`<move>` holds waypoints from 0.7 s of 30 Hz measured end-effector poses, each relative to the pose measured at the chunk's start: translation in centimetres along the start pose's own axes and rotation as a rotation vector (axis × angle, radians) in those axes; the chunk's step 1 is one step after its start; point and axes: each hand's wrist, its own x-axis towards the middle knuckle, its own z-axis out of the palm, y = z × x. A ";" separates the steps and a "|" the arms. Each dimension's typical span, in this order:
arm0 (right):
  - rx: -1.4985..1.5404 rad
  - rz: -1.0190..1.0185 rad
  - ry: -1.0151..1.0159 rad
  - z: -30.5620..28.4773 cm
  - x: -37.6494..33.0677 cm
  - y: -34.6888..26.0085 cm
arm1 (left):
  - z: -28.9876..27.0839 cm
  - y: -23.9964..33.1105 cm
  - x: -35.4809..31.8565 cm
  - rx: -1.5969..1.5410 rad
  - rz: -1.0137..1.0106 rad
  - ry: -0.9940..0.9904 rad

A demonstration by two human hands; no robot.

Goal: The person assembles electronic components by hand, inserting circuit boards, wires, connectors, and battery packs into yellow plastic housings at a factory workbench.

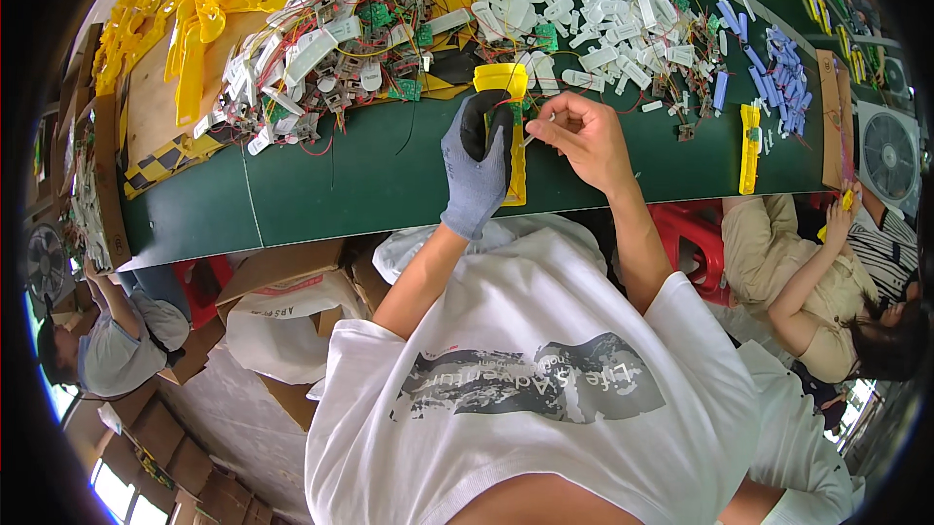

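A long yellow plastic casing [517,170] lies on the green table in front of me, its wide end pointing away. My left hand [477,157], in a grey glove with black fingers, is closed round the casing's left side and covers its middle. A thin red wire shows by the gloved fingertips. Just right of the casing is my bare right hand [582,139], thumb and forefinger pinched together. A small pale bit shows below its fingertips; what it is cannot be made out.
Mixed white parts, wires and circuit boards heap up at the left [321,53]; a pile of white plastic pieces [574,0] lies beyond. Yellow casings [195,29] sit far left. Blue cylinders [773,68] and another yellow casing [749,147] are at right. Co-workers sit on both sides.
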 end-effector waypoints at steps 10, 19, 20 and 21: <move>-0.019 -0.241 0.301 3.8 -1.0 0.3 | 0.1 -0.5 -0.3 0.013 0.044 0.033; 0.208 -0.244 0.263 4.7 -1.2 0.1 | 0.0 -0.7 -0.2 0.036 0.055 0.041; 0.209 -0.240 0.256 4.7 -1.3 -0.2 | -0.1 -0.8 -0.2 0.037 0.050 0.046; 0.100 -0.233 0.263 4.7 -1.5 -0.7 | -0.1 -0.8 -0.2 0.052 0.065 0.044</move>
